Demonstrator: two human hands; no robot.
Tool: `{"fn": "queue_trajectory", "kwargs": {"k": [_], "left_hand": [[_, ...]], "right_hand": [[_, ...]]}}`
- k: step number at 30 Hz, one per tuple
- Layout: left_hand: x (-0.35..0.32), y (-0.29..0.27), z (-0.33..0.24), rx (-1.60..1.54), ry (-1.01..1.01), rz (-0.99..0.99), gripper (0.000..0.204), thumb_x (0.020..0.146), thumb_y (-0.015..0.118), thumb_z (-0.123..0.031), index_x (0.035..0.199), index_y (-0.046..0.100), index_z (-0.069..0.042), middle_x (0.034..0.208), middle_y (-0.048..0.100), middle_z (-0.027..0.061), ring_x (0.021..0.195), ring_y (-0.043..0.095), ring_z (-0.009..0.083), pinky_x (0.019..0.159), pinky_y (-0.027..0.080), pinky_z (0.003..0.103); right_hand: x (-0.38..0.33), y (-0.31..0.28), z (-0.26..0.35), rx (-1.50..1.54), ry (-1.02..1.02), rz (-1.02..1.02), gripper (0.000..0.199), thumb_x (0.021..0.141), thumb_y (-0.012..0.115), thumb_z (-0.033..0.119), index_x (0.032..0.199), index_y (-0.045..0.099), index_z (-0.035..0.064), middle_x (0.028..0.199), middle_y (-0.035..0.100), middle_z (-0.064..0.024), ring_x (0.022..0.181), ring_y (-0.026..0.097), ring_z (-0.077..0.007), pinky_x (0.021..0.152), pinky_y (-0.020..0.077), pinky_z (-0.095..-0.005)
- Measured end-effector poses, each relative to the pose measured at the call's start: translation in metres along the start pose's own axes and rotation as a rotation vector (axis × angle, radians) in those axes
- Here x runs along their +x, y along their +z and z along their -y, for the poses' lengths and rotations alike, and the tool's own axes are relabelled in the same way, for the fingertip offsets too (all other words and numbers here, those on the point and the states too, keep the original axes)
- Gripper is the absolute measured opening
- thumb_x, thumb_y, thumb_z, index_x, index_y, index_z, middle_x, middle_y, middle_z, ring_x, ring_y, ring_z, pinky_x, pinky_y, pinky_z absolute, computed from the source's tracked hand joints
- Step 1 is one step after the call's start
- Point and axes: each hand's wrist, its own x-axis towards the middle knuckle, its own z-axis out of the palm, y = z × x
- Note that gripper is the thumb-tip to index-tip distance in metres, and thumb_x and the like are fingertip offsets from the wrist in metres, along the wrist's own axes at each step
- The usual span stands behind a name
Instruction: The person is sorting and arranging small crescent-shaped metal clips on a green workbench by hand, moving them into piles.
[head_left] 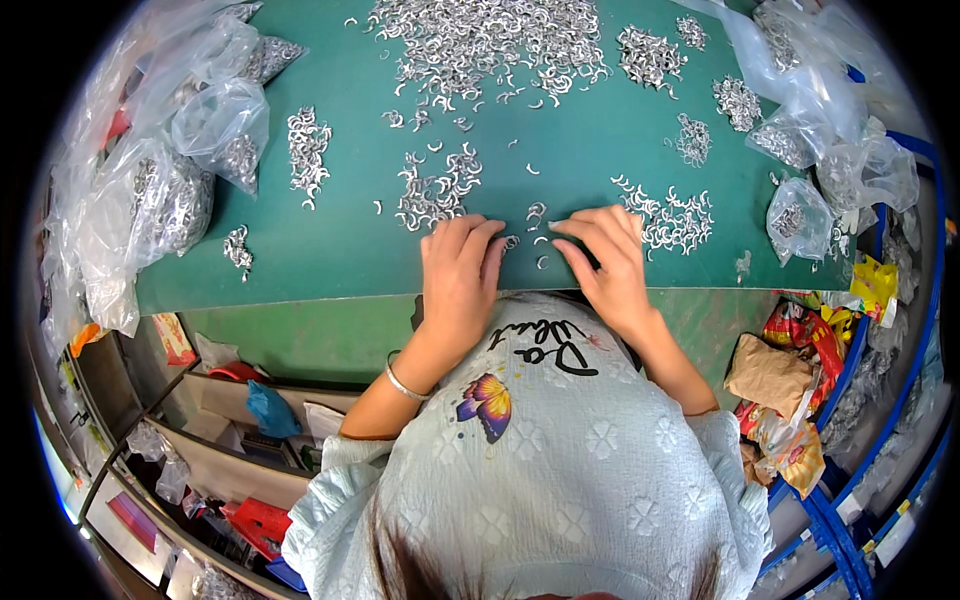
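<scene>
We rest the left hand [460,275] and right hand [605,260], fingers loosely spread and empty, on small metal clips [535,215] on the green table [340,250].

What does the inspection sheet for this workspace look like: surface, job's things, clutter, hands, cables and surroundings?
Surface: green mat on a bench, near edge at the person's chest.
Job's things: small silver C-shaped metal clips; a big heap at the far edge, smaller piles spread over the mat, a few loose clips between the hands.
Clutter: clear plastic bags of clips at the left and right; crumpled snack wrappers on the right.
Hands: left hand and right hand lie palm down on the mat, fingers at the loose clips; grasp cannot be told.
Cables: nothing seen.
Surroundings: shelves below left, blue crates at right.
</scene>
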Motion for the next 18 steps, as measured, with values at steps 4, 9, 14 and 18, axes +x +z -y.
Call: {"fn": "queue_trajectory", "kwargs": {"k": [4, 9, 14, 18], "left_hand": [[-0.001, 0.001, -0.005, 0.032, -0.011, 0.074, 0.029, 0.077, 0.075, -0.005, 0.104, 0.065, -0.004, 0.1, 0.059, 0.0081, 0.093, 0.055, 0.0255, 0.078, 0.038, 0.036], [-0.004, -0.001, -0.003, 0.007, -0.029, 0.054, 0.03, 0.075, 0.076, -0.006, 0.103, 0.066, -0.005, 0.099, 0.058, 0.0076, 0.092, 0.054, 0.0253, 0.077, 0.037, 0.036], [-0.004, 0.005, -0.005, 0.017, -0.022, 0.055, 0.027, 0.075, 0.076, -0.004, 0.099, 0.065, -0.006, 0.098, 0.058, 0.0072, 0.091, 0.054, 0.0253, 0.077, 0.036, 0.036], [-0.005, 0.007, -0.004, -0.028, -0.022, 0.032, 0.024, 0.075, 0.075, -0.001, 0.096, 0.064, -0.006, 0.097, 0.059, 0.0071, 0.091, 0.056, 0.025, 0.078, 0.037, 0.036]], "right_hand": [[0.01, 0.013, -0.002, -0.039, -0.056, 0.021, 0.018, 0.076, 0.074, 0.009, 0.093, 0.068, 0.0092, 0.09, 0.059, -0.0013, 0.083, 0.053, -0.0209, 0.077, 0.0343, -0.0361], [0.013, 0.012, -0.005, -0.093, -0.086, 0.063, 0.015, 0.077, 0.073, 0.01, 0.09, 0.066, 0.0088, 0.089, 0.058, -0.0009, 0.084, 0.052, -0.0209, 0.079, 0.0323, -0.0372], [0.013, 0.005, -0.002, -0.099, -0.034, 0.111, 0.018, 0.078, 0.072, 0.01, 0.093, 0.065, 0.0092, 0.092, 0.058, -0.0017, 0.086, 0.052, -0.0218, 0.081, 0.0325, -0.0384], [0.011, 0.004, 0.001, -0.1, -0.027, 0.132, 0.016, 0.078, 0.072, 0.01, 0.093, 0.065, 0.0094, 0.094, 0.058, -0.0023, 0.088, 0.051, -0.0218, 0.082, 0.0327, -0.0392]]}}
